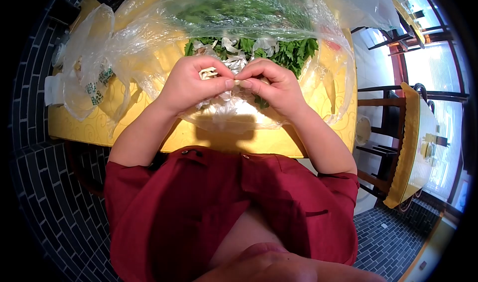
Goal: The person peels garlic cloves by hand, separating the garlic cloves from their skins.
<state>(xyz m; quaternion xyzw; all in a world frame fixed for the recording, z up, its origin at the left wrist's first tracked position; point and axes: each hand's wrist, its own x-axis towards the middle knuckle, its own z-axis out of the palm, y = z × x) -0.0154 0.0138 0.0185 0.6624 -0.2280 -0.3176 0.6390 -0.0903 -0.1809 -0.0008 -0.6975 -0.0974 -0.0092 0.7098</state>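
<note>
Over the near part of the table, my left hand (pixel 191 82) and my right hand (pixel 274 85) meet fingertip to fingertip. Thumb and forefinger of each pinch a small pale garlic clove (pixel 237 82) between them. Through the gap of my left hand show several pale pieces (pixel 208 73); whether they lie in the palm or beyond it I cannot tell. White papery garlic skins (pixel 234 63) lie just behind and below my fingers, on clear plastic. Leafy green stalks (pixel 296 55) spread behind my hands, partly under the plastic.
A large clear plastic bag (pixel 149 20) drapes across the yellow tablecloth (pixel 79 125). Another crumpled bag with green print (pixel 94 87) lies at the left. Dark chairs (pixel 383 127) and a second table (pixel 416 152) stand to the right. A dark brick wall (pixel 32 92) is at the left.
</note>
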